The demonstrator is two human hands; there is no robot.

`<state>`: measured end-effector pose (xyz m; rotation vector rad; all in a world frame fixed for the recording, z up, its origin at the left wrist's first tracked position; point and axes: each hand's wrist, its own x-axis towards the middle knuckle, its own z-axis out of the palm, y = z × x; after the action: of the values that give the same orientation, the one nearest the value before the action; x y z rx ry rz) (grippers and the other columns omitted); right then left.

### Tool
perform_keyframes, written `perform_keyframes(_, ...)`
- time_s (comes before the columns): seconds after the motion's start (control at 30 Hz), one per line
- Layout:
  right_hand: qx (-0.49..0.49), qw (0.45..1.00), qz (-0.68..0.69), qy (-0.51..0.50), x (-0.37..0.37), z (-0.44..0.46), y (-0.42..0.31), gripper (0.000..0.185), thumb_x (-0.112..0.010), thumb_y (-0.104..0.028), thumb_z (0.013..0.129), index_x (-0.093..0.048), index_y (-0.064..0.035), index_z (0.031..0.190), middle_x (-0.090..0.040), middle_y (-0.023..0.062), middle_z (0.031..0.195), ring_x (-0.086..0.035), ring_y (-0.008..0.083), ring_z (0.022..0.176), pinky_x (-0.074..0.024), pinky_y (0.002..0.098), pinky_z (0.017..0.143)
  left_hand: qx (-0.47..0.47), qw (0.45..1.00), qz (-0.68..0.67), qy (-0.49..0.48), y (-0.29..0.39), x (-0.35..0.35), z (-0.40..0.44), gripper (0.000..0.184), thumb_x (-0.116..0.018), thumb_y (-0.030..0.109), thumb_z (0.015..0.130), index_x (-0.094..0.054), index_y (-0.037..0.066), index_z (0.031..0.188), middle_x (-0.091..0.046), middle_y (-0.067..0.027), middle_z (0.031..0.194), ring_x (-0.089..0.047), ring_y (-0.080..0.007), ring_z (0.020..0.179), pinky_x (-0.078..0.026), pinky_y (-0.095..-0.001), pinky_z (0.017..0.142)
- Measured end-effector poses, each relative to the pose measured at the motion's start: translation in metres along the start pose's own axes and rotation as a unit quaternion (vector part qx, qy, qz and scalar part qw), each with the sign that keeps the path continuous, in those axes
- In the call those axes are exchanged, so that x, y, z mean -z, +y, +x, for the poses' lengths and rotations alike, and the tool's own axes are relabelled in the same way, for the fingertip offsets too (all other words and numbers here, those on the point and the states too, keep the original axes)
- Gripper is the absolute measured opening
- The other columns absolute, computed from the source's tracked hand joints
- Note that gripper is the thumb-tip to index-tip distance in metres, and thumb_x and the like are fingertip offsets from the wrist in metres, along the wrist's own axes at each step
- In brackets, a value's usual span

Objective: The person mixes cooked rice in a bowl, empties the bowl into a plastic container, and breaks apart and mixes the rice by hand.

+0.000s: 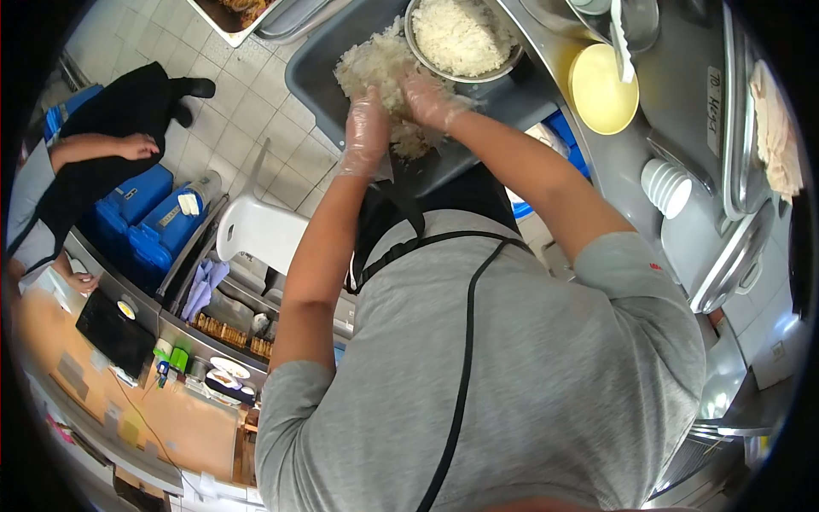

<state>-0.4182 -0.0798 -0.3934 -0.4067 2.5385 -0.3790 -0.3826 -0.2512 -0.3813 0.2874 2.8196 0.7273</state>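
The head camera looks down on a grey tub (314, 72) holding a large clumped heap of white rice (363, 66). Both hands are in clear, thin gloves. The left hand (367, 128) reaches to the near side of the heap with its fingertips against the rice; the right hand (431, 101) is just beside it, its fingers also in the rice. The grains hide part of the fingers, so I cannot tell whether either hand is closed around a portion.

A metal bowl (479, 79), filled with more rice, sits at the tub's far right, near the right hand. Farther right, a metal counter (612, 158) carries a yellow bowl (604, 94) and a stack of white cups (665, 188). A folded cloth (775, 132) lies at the right edge. To the left are a white chair (260, 226) and another person (98, 166) in a dark apron, well apart from the tub.
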Motion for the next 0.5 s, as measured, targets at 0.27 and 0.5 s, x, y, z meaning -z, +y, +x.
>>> perform_keyframes(0.27,-0.129,0.950,0.023,-0.283,-0.068,0.041,0.044,0.065,-0.076,-0.057,0.083,-0.069,-0.0140,0.131,-0.069,0.0167,0.130,-0.067,0.0323,0.120,-0.0511,0.0463,0.104,-0.006,0.991,-0.134,-0.013,0.039,0.047,-0.018,0.047,-0.064,0.005,0.092,-0.054,0.004,0.138,-0.063,-0.0282,0.118,-0.063,-0.0466,0.107,-0.054,-0.0510,0.093)
perform_keyframes(0.5,0.038,0.880,0.081,-0.467,-0.046,-0.011,0.000,0.067,-0.074,-0.060,0.080,-0.074,-0.0061,0.121,-0.074,0.0169,0.119,-0.070,0.0346,0.110,-0.0541,0.0448,0.095,-0.055,0.986,-0.145,0.064,0.034,0.048,-0.017,0.038,-0.060,0.008,0.095,-0.057,0.003,0.133,-0.063,-0.0276,0.123,-0.065,-0.0459,0.106,-0.056,-0.0500,0.090)
